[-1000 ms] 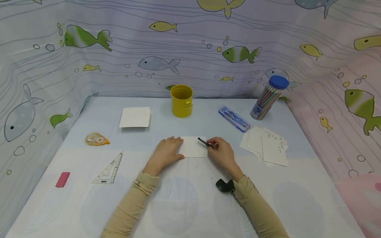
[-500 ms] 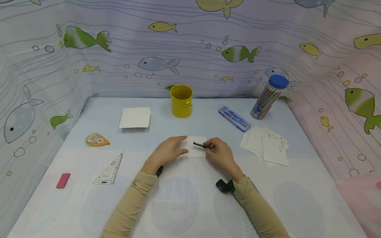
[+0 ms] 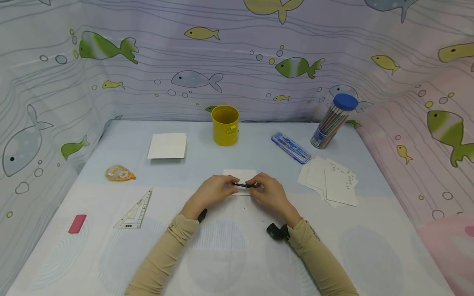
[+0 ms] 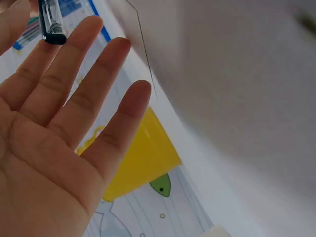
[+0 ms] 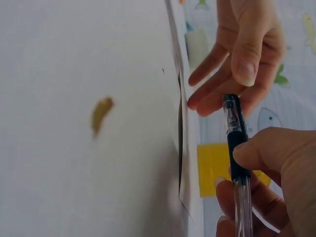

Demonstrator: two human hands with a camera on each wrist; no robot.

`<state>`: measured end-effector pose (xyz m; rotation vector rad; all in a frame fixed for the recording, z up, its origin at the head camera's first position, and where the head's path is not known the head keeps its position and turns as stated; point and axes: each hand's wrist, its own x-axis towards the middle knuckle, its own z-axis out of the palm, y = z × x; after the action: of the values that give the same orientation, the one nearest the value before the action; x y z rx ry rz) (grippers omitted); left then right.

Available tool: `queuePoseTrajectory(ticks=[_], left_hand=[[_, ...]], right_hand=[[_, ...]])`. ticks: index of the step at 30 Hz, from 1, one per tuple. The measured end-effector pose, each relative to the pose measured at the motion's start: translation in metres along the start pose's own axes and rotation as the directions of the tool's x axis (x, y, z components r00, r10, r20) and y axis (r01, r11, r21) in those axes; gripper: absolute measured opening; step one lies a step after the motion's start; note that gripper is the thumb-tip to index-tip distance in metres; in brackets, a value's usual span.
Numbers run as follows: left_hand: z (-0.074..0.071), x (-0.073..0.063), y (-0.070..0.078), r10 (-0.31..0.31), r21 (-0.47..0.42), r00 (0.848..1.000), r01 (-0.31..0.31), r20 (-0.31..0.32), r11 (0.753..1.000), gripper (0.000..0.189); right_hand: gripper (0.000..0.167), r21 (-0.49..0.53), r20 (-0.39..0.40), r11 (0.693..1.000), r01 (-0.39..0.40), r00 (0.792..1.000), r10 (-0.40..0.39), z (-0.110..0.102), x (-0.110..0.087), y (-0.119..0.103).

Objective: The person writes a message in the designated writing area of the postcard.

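My right hand (image 3: 272,195) pinches a black gel pen (image 5: 239,153) with a clear barrel between thumb and fingers. The pen lies level over a white card (image 3: 242,176), its capped end pointing left. My left hand (image 3: 211,195) has come up to that end. In the right wrist view its thumb and fingers sit right at the cap (image 5: 233,111), spread apart. The left wrist view shows the left fingers (image 4: 116,118) fairly straight, with the pen's end (image 4: 53,22) near the thumb.
A yellow bucket (image 3: 225,129), blue case (image 3: 291,148) and pencil jar (image 3: 333,123) stand at the back. Written cards (image 3: 340,185) lie right. Left are a card stack (image 3: 168,146), correction tape (image 3: 119,173), set square (image 3: 137,211) and pink eraser (image 3: 77,224).
The left hand has lifted off the card and moved right to the pen's capped end. The right hand has turned the pen nearly level and brought it slightly left.
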<state>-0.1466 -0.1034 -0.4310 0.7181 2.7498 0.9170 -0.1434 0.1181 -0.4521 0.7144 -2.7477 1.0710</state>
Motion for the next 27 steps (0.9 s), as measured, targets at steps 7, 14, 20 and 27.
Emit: queuePoseTrajectory(ticks=[7, 14, 20, 27], left_hand=[[0.003, 0.001, 0.002, 0.004, 0.012, 0.998, -0.003, -0.061, 1.0, 0.029], [0.006, 0.003, 0.002, 0.084, -0.07, 0.985, -0.095, -0.15, 0.993, 0.024], [0.005, 0.003, 0.003, 0.066, -0.197, 0.974, -0.11, -0.218, 0.974, 0.019], [-0.001, 0.0, 0.007, 0.066, -0.231, 0.966, -0.126, -0.251, 0.965, 0.019]], right_hand=[[0.018, -0.014, -0.043, 0.999, 0.031, 0.999, -0.031, -0.001, 0.0, -0.001], [0.017, 0.048, -0.055, 0.998, 0.051, 0.997, -0.048, -0.005, 0.001, -0.005], [0.015, 0.063, -0.1, 0.993, 0.098, 0.991, -0.091, -0.009, -0.001, -0.008], [0.015, 0.034, -0.111, 0.995, 0.098, 0.989, -0.094, -0.015, -0.001, -0.009]])
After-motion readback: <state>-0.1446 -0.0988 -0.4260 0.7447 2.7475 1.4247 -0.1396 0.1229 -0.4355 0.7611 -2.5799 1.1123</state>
